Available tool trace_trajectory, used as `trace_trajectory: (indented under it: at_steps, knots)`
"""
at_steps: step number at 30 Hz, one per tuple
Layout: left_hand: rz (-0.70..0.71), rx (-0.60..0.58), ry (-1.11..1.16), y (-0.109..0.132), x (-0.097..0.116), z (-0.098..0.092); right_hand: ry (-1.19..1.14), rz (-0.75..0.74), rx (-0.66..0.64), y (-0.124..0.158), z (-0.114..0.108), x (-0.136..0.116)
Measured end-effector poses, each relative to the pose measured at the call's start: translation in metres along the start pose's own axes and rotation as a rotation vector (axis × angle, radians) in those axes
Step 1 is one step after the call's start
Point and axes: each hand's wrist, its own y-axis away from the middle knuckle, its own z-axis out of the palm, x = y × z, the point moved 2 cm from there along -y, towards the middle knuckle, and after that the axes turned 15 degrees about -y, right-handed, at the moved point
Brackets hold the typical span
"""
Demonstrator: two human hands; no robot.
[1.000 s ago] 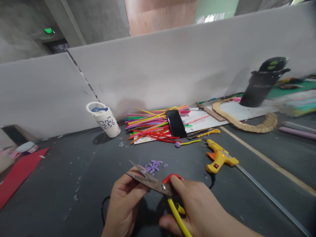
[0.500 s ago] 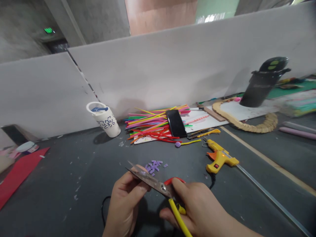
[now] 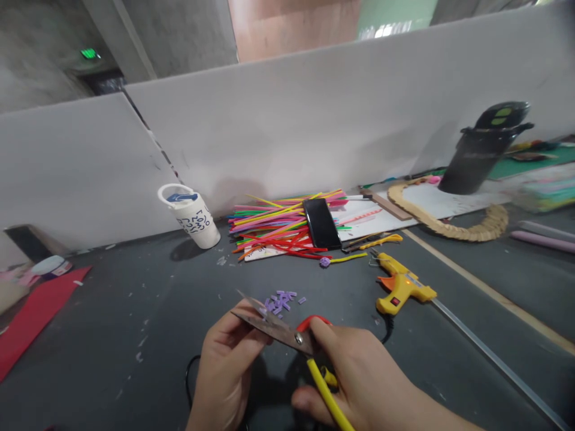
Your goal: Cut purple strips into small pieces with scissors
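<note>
Low in the head view, the right hand (image 3: 359, 377) has its fingers clamped on the scissors (image 3: 274, 326) – red and yellow handles inside the grip, blades a little apart and pointing toward 10 o'clock. The left hand (image 3: 224, 365) sits at 9 o'clock of the right one, its fingers drawn together right under the blades, so the scissors' tips lie across its fingertips. A purple fleck shows there, but I cannot tell whether it is pinched.

Just past the blade tips, at 12 o'clock, purple cut bits (image 3: 281, 299) lie scattered on the dark table (image 3: 112, 335). A yellow glue gun (image 3: 402, 290) lies at 2 o'clock of the hands. Farther off at 12 o'clock, a black phone (image 3: 321, 223) rests on a heap of coloured sticks (image 3: 269, 227) – a white cup (image 3: 191, 216) leans at 11 o'clock.
</note>
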Motion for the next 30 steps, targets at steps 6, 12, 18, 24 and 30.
trace_trajectory:
  at_steps: [6,12,18,24,30]
  knots:
    - [0.007,-0.013,-0.025,-0.0002,-0.0016,0.0008,0.010,0.001,0.021,0.0003,0.0013,0.0022]
    - [0.056,0.002,-0.057,0.0021,-0.0026,0.0006,0.038,-0.001,0.033,0.0001,0.0025,0.0034]
    - [0.130,0.036,-0.189,0.0029,-0.0032,-0.0002,0.043,-0.001,0.045,0.0007,0.0031,0.0034]
    - [0.163,0.048,-0.212,0.0022,-0.0045,-0.0009,0.078,-0.001,0.044,-0.0002,0.0034,0.0034]
    - [0.178,0.027,-0.210,0.0016,-0.0086,-0.0048,0.086,0.003,0.055,0.0012,0.0043,0.0041]
